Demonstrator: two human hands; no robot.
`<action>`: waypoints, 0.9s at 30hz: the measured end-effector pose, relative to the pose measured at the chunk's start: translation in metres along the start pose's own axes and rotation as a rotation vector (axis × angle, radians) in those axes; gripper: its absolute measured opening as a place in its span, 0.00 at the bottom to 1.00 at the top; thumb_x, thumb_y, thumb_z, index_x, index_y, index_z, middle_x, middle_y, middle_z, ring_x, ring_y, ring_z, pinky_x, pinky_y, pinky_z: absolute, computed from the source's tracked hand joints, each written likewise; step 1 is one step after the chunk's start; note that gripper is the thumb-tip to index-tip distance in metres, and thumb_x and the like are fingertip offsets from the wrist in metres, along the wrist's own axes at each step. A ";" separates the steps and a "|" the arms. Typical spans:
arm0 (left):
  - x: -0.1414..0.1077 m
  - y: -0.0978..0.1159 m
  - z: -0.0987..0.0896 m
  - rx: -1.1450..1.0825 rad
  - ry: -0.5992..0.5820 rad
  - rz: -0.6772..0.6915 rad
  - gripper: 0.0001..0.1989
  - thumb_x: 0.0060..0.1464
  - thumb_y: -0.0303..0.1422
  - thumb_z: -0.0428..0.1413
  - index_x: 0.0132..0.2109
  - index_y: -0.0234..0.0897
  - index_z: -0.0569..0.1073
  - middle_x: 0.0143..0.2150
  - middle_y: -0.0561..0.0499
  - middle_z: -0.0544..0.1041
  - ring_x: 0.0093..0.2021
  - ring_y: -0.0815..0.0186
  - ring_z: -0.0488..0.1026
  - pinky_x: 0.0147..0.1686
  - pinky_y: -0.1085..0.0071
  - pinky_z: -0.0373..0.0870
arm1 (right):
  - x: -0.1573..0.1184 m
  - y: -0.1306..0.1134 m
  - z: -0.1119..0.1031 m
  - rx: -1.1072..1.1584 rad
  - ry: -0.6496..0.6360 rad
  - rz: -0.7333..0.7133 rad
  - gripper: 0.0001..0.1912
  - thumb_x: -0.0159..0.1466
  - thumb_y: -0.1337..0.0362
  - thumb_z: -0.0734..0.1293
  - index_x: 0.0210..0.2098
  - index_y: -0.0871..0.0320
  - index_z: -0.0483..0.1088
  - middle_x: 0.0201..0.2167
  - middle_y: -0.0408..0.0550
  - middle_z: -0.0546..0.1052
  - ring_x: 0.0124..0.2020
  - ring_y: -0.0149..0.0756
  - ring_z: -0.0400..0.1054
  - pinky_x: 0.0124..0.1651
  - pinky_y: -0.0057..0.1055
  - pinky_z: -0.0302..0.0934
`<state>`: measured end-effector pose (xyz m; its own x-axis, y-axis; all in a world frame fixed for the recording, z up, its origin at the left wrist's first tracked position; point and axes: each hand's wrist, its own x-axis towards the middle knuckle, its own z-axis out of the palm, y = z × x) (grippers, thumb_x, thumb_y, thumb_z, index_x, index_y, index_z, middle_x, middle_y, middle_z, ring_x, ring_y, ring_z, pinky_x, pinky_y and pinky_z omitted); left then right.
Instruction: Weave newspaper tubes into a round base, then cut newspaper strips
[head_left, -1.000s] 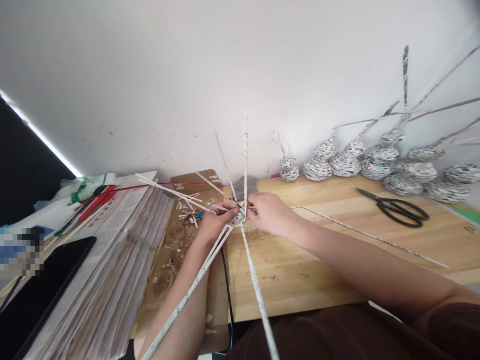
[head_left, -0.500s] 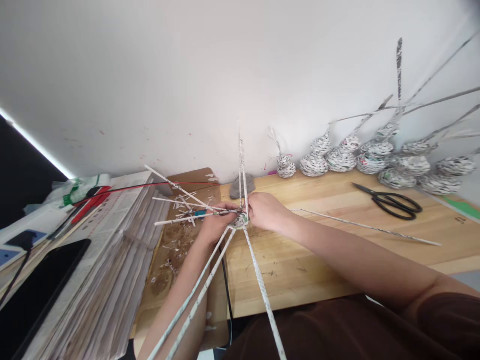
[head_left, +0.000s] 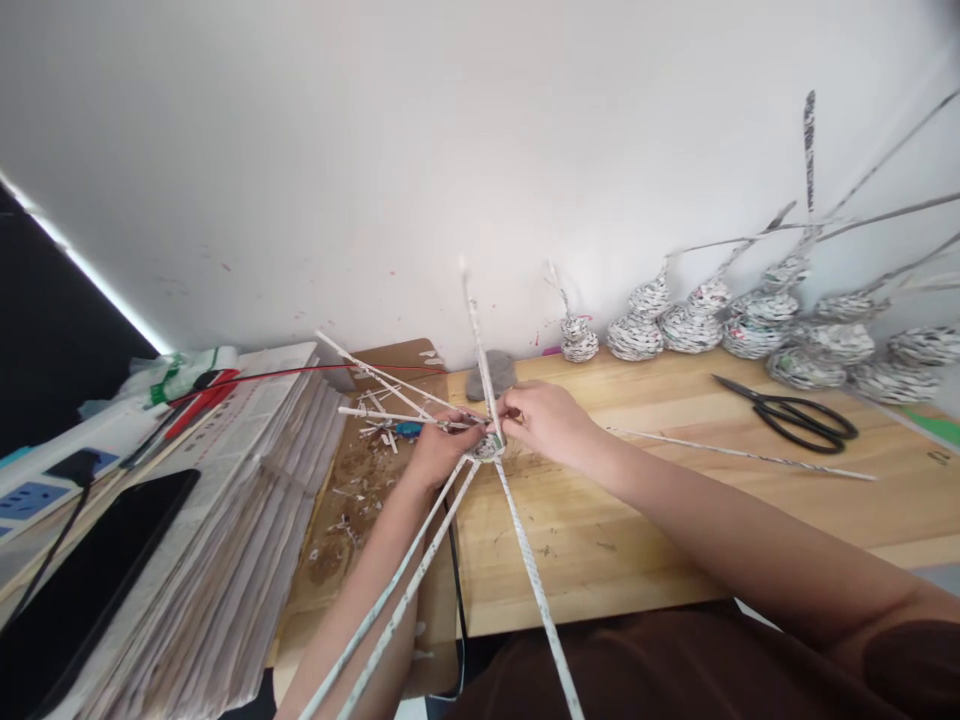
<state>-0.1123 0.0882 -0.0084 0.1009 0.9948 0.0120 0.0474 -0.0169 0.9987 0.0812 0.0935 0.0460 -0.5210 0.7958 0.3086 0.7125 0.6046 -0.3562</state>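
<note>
Between my hands is a small round woven paper base (head_left: 487, 447), with several rolled paper strips (head_left: 531, 560) radiating from it. My left hand (head_left: 444, 447) is closed on the base's left edge, its thumb on top. My right hand (head_left: 544, 420) pinches at the far right side of the weave, where a paper strip (head_left: 481, 350) stands up toward the wall. Two strips run down over my left forearm, and others point left. Another thin paper strip (head_left: 750, 453) extends to the right from behind my right hand. What lies under my fingertips is partly hidden.
Black scissors (head_left: 806, 415) lie on the wooden table (head_left: 600, 570) at right. Woven paper gourd shapes (head_left: 636, 325) line the wall. A grey stone-like lump (head_left: 490, 374) sits behind my hands. At left are stacked newspapers (head_left: 247, 540), a black phone (head_left: 112, 540) and paper scraps (head_left: 386, 425).
The upright strips have shifted and now lean left of where they stood. My right hand's fingers have moved to a looser pinch at the weave. The view has tilted slightly.
</note>
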 end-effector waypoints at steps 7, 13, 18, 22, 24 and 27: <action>-0.004 0.006 0.006 -0.010 -0.003 -0.018 0.16 0.35 0.37 0.71 0.30 0.32 0.78 0.25 0.50 0.78 0.25 0.68 0.71 0.28 0.73 0.67 | -0.004 0.002 0.014 0.279 0.066 0.069 0.01 0.57 0.67 0.70 0.29 0.58 0.73 0.25 0.43 0.76 0.25 0.31 0.67 0.30 0.26 0.54; -0.006 0.010 0.007 -0.065 0.027 0.006 0.17 0.36 0.40 0.71 0.30 0.33 0.77 0.26 0.51 0.78 0.24 0.70 0.71 0.28 0.73 0.67 | -0.016 0.008 0.016 0.557 0.332 0.120 0.05 0.61 0.64 0.66 0.35 0.58 0.70 0.25 0.42 0.74 0.21 0.27 0.63 0.25 0.25 0.55; -0.003 0.007 0.006 -0.056 0.134 0.032 0.16 0.38 0.41 0.70 0.31 0.34 0.78 0.25 0.51 0.78 0.24 0.70 0.70 0.26 0.74 0.66 | -0.029 0.017 0.010 0.640 0.380 0.229 0.10 0.63 0.56 0.65 0.34 0.57 0.69 0.26 0.43 0.74 0.19 0.27 0.62 0.24 0.25 0.56; -0.001 0.008 0.013 -0.131 0.228 0.002 0.17 0.35 0.41 0.70 0.30 0.34 0.78 0.25 0.51 0.78 0.25 0.69 0.72 0.27 0.73 0.68 | -0.046 0.019 0.017 0.720 0.187 0.318 0.14 0.64 0.54 0.64 0.27 0.57 0.65 0.20 0.41 0.72 0.17 0.28 0.62 0.21 0.25 0.56; -0.002 0.013 0.020 -0.147 0.242 -0.024 0.17 0.33 0.40 0.71 0.29 0.34 0.78 0.25 0.51 0.78 0.24 0.68 0.72 0.26 0.72 0.68 | -0.053 0.018 0.024 0.766 0.113 0.337 0.16 0.65 0.55 0.62 0.25 0.56 0.63 0.19 0.40 0.71 0.17 0.28 0.63 0.21 0.25 0.57; -0.002 0.019 0.034 -0.134 0.221 -0.044 0.17 0.34 0.39 0.70 0.30 0.34 0.78 0.26 0.50 0.79 0.25 0.66 0.73 0.26 0.71 0.69 | -0.055 0.016 0.031 0.936 0.083 0.349 0.10 0.64 0.58 0.61 0.31 0.57 0.66 0.26 0.42 0.74 0.21 0.29 0.68 0.22 0.25 0.60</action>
<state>-0.0783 0.0822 0.0092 -0.1188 0.9923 -0.0364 -0.0868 0.0261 0.9959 0.1067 0.0600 -0.0036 -0.2935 0.9505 0.1023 0.1435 0.1497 -0.9783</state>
